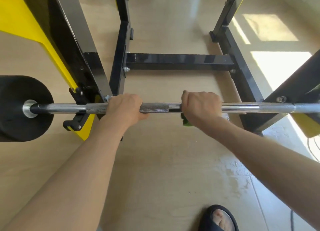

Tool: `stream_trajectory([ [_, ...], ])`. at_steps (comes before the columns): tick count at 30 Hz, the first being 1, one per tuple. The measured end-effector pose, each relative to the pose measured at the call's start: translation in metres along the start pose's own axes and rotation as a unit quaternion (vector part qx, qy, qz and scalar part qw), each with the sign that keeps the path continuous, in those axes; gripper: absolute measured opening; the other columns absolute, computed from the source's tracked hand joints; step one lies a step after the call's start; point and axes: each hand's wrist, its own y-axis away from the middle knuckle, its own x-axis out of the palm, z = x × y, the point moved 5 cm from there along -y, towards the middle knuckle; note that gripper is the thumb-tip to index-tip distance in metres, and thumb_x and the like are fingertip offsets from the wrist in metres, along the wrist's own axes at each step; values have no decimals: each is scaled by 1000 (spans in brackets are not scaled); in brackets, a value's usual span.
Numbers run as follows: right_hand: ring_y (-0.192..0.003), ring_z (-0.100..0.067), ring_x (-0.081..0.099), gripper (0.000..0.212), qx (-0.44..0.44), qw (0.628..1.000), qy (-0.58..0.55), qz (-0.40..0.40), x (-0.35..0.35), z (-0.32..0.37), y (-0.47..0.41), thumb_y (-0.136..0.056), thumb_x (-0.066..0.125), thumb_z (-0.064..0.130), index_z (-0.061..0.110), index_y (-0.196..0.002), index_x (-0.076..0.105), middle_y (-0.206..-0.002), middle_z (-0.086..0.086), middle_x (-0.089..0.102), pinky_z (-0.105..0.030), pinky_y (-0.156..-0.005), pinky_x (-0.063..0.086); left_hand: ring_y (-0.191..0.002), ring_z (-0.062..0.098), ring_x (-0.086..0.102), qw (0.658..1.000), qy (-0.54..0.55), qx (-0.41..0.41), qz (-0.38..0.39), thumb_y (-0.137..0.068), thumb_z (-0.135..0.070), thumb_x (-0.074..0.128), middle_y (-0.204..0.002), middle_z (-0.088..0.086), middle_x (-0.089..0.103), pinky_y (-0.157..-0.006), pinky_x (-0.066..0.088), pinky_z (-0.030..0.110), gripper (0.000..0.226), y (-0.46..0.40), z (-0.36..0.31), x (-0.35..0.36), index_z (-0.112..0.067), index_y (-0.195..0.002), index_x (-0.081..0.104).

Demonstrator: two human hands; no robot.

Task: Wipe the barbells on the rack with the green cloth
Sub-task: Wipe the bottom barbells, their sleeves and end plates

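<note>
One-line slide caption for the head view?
Left hand steadies the barbell while right hand wraps the green cloth around it.

The green cloth (187,122) is mostly hidden inside the right hand (201,107). The barbell (154,107) runs off the right edge; the black weight plate (20,107) is cut at the left.

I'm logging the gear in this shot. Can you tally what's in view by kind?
Barbell: 1
Weight plate: 1
Green cloth: 1
Rack: 1
Hands on the bar: 2, left hand and right hand
Total: 6
</note>
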Motion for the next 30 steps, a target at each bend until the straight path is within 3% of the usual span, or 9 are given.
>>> stream_trajectory([
  [5, -69, -18, 49, 16, -110, 972, -105, 181, -13, 92, -36, -103, 39, 32, 18, -97, 46, -83, -4, 53, -35, -59, 37, -89, 21, 61, 999, 38, -4, -20, -88, -52, 65, -97, -2, 66, -79, 45, 37, 30, 7, -3, -2, -30, -108, 60],
  [10, -77, -19, 49, 28, -27, 921, -221, 319, -3, 81, -47, -101, 27, 23, 15, -85, 50, -96, -8, 56, -35, -73, 37, -87, 17, 57, 996, 31, -31, -75, -82, -47, 73, -95, -4, 63, -88, 47, 40, 33, 23, 33, -4, -29, -102, 55],
  [12, -80, -23, 56, 28, -10, 901, -218, 374, 1, 80, -53, -91, 38, 31, 11, -91, 57, -97, -11, 61, -36, -79, 42, -83, 16, 56, 995, 49, -59, -71, -86, -48, 70, -92, -3, 63, -90, 47, 40, 27, 26, 44, 0, -28, -100, 58],
  [15, -84, -31, 68, 53, 32, 887, -210, 410, 2, 76, -61, -59, 55, 48, 15, -97, 72, -96, -11, 72, -42, -84, 52, -81, 20, 59, 992, -6, -90, -90, -88, -52, 65, -87, -1, 65, -84, 47, 39, 27, 22, 45, 9, -27, -100, 65],
  [18, -78, -25, 64, 33, 40, 881, -196, 429, -15, 78, -54, -84, 51, 37, 10, -93, 68, -90, -9, 68, -31, -72, 49, -82, 21, 60, 991, -12, -94, -97, -88, -54, 64, -87, -1, 66, -81, 45, 38, 29, 18, 42, 10, -28, -101, 66],
  [21, -82, -27, 65, 32, 48, 887, -221, 403, -14, 84, -53, -86, 44, 32, 9, -92, 66, -94, -12, 68, -34, -77, 50, -85, 22, 61, 991, -2, -101, -85, -89, -54, 64, -90, -1, 67, -83, 44, 39, 29, 16, 45, 10, -29, -103, 66],
  [23, -76, -25, 56, 20, -7, 920, -186, 346, -13, 92, -51, -91, 40, 24, 12, -82, 53, -84, -9, 57, -37, -78, 46, -86, 22, 61, 992, 6, -102, -72, -89, -54, 63, -91, -1, 67, -85, 43, 39, 30, 15, 44, 9, -29, -103, 66],
  [26, -71, -27, 51, 13, -70, 985, -90, 130, -17, 102, -35, -94, 45, 23, 16, -84, 43, -79, -1, 54, -38, -67, 41, -89, 23, 61, 994, 13, -103, -42, -89, -56, 62, -94, -1, 66, -86, 42, 40, 32, 14, 44, 8, -28, -105, 64],
  [30, -73, -26, 40, 32, -33, 985, -123, -112, -19, 116, 9, -101, 25, 36, 20, -86, 49, -83, -1, 55, -41, -77, 34, -89, 24, 60, 995, 10, -99, -19, -91, -56, 58, -93, 0, 65, -89, 42, 42, 32, 12, 43, 6, -27, -102, 63],
])
